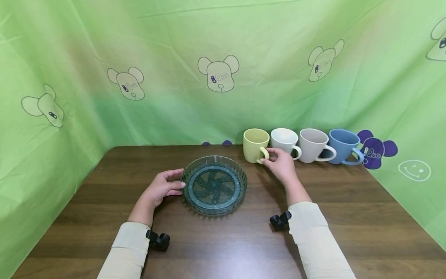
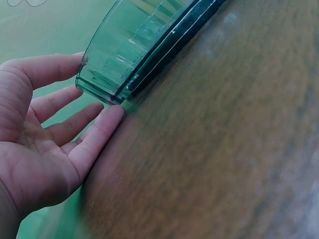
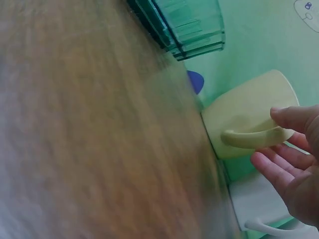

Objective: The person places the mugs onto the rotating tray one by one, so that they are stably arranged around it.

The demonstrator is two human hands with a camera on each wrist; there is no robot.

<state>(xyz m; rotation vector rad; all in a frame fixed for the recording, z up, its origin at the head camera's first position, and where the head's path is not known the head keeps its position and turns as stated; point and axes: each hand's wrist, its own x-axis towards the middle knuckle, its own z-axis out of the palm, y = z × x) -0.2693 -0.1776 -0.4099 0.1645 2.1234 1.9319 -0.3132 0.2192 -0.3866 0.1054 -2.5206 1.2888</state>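
A round, see-through green glass dish [image 1: 214,211] with ribbed walls sits on the table. My left hand [image 1: 163,186] is at its left side, fingers fairly straight, fingertips touching the outer wall; in the left wrist view the lowest finger [image 2: 102,132] lies along the tabletop beside the dish's base. To the right, my right hand [image 1: 281,166] pinches the handle of a yellow mug [image 1: 252,149]. The right wrist view shows the thumb [image 3: 291,118] on one side of the handle [image 3: 249,139] and the other fingers beyond it. The mug stands upright at the table's back edge.
Right of the yellow mug, a white mug [image 1: 283,139], a beige mug [image 1: 311,145] and a blue mug [image 1: 341,145] stand close in a row, handles toward the right. A green printed cloth [image 1: 167,112] hangs behind the wooden table [image 1: 216,248].
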